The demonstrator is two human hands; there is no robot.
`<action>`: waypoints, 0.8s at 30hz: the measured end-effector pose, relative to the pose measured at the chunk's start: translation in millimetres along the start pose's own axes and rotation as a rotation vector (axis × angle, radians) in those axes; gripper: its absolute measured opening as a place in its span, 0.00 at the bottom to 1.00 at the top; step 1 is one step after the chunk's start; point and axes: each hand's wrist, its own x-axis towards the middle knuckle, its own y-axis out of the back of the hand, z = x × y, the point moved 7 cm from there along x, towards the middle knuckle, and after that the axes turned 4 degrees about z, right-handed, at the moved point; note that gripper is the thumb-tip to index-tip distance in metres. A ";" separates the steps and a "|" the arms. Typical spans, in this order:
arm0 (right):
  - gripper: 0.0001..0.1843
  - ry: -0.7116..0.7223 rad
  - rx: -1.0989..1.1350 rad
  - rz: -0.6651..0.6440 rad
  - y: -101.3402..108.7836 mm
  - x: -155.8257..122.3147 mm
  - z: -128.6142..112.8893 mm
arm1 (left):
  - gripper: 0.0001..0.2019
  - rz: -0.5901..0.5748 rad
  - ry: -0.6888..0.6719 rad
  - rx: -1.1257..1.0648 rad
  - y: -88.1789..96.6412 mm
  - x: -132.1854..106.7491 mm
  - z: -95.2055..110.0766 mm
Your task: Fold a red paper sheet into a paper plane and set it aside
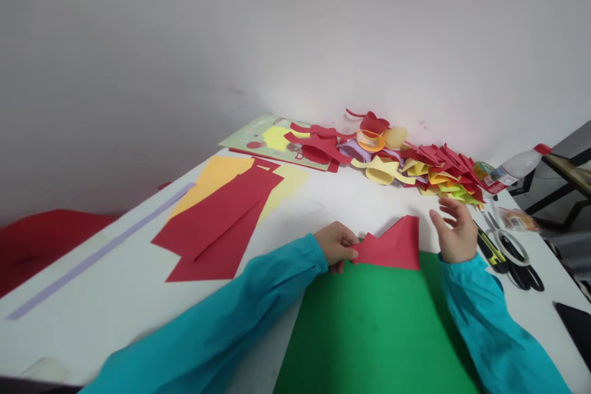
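My left hand (336, 245) pinches the left corner of a folded red paper piece (392, 245) that lies at the far edge of a green sheet (369, 326). My right hand (455, 234) hovers just right of the red piece, its fingers spread and loosely curled, holding nothing. Both arms wear teal sleeves.
Red and yellow paper sheets (221, 215) lie at the left on the white table (115, 283), beside a lilac strip (92, 255). A heap of coloured paper scraps (406, 160) lines the wall. Scissors (519, 258), a utility knife (489, 246), a tape ring and a bottle (514, 169) sit at the right.
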 end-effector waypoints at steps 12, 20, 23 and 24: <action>0.09 0.496 -0.844 -1.127 -94.5 -82.9 -28.0 | 0.05 0.080 -0.428 0.746 -19.8 0.7 14.6; 0.08 0.679 -0.974 -1.134 -95.6 -92.0 -30.4 | 0.06 0.250 -0.541 1.055 -23.8 -21.6 35.7; 0.07 0.642 -0.979 -1.176 -96.6 -93.6 -26.4 | 0.06 0.250 -0.565 1.076 -27.5 -25.4 39.5; 0.08 0.617 -0.972 -1.192 -96.8 -93.4 -25.2 | 0.05 0.248 -0.575 1.079 -28.5 -25.8 40.2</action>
